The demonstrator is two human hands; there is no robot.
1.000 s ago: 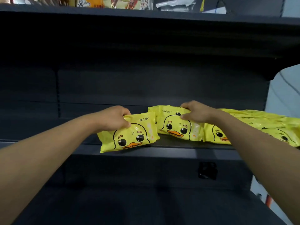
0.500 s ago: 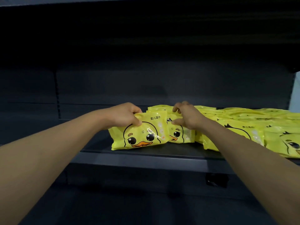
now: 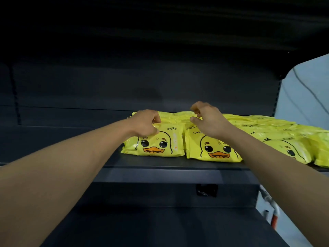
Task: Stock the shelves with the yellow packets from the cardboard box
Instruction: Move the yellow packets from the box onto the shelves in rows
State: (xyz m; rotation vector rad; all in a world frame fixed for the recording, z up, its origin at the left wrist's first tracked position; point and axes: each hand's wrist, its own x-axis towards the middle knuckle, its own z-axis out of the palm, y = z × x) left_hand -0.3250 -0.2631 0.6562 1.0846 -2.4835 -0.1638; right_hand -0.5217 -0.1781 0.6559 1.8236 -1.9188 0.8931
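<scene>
Yellow duck-face packets lie in a row on a dark shelf. My left hand grips the top edge of the leftmost yellow packet, which rests on the shelf facing me. My right hand hovers over the top of the neighbouring packet with loosely curled fingers that hold nothing. More packets overlap one another toward the right end, and others lie behind the front ones. The cardboard box is out of view.
The left part of the shelf is bare dark metal. Close overhead is another shelf's underside, and a lower shelf lies beneath my arms. A small black bracket sits under the shelf edge. A pale wall shows at right.
My left hand has set its packet down flush beside the row. My right hand has let go of the neighbouring packet and lifted slightly. The view has come closer and lower.
</scene>
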